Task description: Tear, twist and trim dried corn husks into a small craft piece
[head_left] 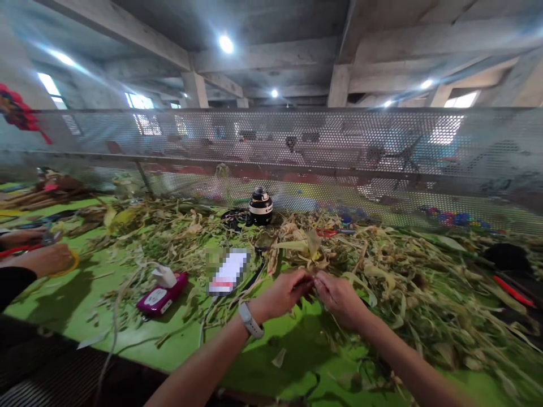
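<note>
My left hand (285, 293), with a white watch on its wrist, has its fingers curled together above the green table. Close against it, my right hand (339, 297) pinches with thumb and fingertips. The two sets of fingertips meet, and whatever lies between them is too small or hidden to make out. Just beyond the fingers stands a pale, dried leaf (313, 244) with a yellow part at its base; I cannot tell whether it is held or lies in the pile. Dried leaves and stems (382, 260) are heaped around both hands.
A phone (229, 272) with a lit screen, a purple power strip (162, 295) with a white plug, and a black jar (260, 206) are on the green table (139, 345). A perforated metal screen (271, 141) runs behind. At left, another person's hand (51, 260) is near red-handled scissors.
</note>
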